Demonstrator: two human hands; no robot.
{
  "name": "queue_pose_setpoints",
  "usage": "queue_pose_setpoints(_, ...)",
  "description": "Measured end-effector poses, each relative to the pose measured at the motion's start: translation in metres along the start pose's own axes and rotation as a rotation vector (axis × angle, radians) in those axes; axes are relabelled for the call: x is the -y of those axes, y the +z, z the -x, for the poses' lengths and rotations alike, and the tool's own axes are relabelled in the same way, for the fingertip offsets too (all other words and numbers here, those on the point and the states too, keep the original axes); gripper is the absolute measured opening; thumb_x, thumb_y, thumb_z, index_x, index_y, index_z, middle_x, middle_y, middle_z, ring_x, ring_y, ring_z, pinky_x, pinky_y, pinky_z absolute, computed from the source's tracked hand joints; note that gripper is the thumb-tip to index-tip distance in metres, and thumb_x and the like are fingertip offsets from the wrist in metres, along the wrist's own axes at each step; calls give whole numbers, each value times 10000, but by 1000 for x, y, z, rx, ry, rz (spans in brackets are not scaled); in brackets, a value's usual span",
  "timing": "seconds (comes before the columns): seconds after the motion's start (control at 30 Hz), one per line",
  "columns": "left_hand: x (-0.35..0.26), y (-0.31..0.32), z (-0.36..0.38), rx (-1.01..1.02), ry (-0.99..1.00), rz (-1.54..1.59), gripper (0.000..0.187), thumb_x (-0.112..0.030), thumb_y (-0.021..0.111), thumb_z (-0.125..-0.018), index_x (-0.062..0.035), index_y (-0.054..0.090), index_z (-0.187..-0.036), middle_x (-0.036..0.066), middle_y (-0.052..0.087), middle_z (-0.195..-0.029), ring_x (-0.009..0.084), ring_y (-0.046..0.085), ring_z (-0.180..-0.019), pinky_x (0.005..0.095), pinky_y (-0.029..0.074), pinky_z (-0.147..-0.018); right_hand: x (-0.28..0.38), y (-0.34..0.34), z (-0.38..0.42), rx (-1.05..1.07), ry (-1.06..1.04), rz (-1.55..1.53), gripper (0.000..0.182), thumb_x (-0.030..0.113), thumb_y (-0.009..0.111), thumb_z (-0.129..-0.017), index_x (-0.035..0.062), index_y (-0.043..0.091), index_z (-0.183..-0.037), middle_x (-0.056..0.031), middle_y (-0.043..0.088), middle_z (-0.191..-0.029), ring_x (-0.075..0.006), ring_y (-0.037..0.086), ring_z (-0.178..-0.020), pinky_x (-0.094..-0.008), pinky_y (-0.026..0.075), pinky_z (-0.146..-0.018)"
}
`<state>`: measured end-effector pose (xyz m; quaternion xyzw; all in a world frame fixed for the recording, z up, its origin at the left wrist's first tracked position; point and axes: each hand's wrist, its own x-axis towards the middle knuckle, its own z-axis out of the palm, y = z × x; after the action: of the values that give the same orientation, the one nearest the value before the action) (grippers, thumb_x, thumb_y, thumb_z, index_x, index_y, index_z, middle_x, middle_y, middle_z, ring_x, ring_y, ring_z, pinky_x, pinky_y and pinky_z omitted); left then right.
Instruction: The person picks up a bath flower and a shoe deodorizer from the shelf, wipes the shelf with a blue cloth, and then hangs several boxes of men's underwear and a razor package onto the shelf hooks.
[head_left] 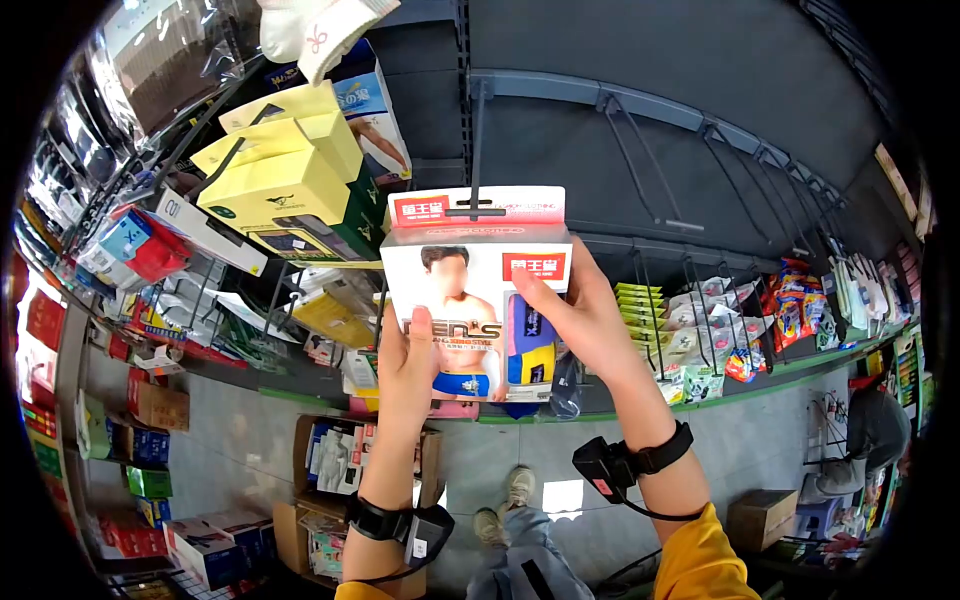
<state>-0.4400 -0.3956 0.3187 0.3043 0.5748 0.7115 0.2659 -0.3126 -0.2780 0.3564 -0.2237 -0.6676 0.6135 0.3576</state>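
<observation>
A white box of men's underwear (465, 310) with red labels and a printed figure faces me at the middle of the head view. My left hand (405, 350) grips its left side, thumb on the front. My right hand (580, 310) clasps the right side, thumb pressed near the red label. The fingers of both hands are mostly hidden behind the box. At its top, the hang tab's slot lines up with a dark metal hook (477, 150) that comes out from the back panel. Yellow underwear boxes (275, 185) hang close by on the left.
Bare hooks (640, 165) stick out at the upper right. Colourful packets (795, 305) hang along the right side. Open cartons (325, 455) of packages stand on the floor at lower left, and a closed brown carton (760, 518) at lower right. White socks (325, 35) hang at the top.
</observation>
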Motion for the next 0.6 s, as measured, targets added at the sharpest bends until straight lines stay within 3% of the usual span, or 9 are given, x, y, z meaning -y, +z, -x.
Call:
queue_pose_setpoints(0.23, 6, -3, -1, -4, 24, -27, 390, -246, 420, -915, -2, 353, -1212, 47, 509, -994, 69, 465, -830, 195, 387, -691, -8, 1, -3, -14, -41, 27, 406, 267, 622, -789, 3, 458, -1050, -98, 584, -953, -123, 538, -887, -261, 421, -772)
queue_pose_setpoints(0.33, 3, -3, -8, -7, -82, -71, 388, -237, 420, -915, 7, 348, -1208, 70, 493, -1032, 99, 464, -888, 225, 383, -765, -10, 2, -10, -35, -16, 61, 430, 295, 623, -785, -2, 457, -1047, -102, 586, -948, -131, 544, -885, -264, 421, -773)
queue_pose_setpoints(0.4, 13, 1, -17, -31, 157, -99, 386, -207, 422, -914, 12, 314, -1213, 102, 468, -1085, 137, 456, -959, 260, 360, -843, -19, 1, -17, -61, -77, 55, 448, 326, 618, -783, -5, 457, -1039, -121, 595, -935, -155, 565, -870, -274, 432, -756)
queue_pose_setpoints(0.6, 31, 15, -51, -75, 214, -86, 397, -167, 427, -909, 4, 255, -1224, 134, 455, -1109, 156, 452, -998, 274, 352, -872, -34, -5, -48, -96, -79, 115, 473, 347, 599, -793, -9, 436, -1060, -166, 603, -924, -200, 589, -860, -294, 448, -734)
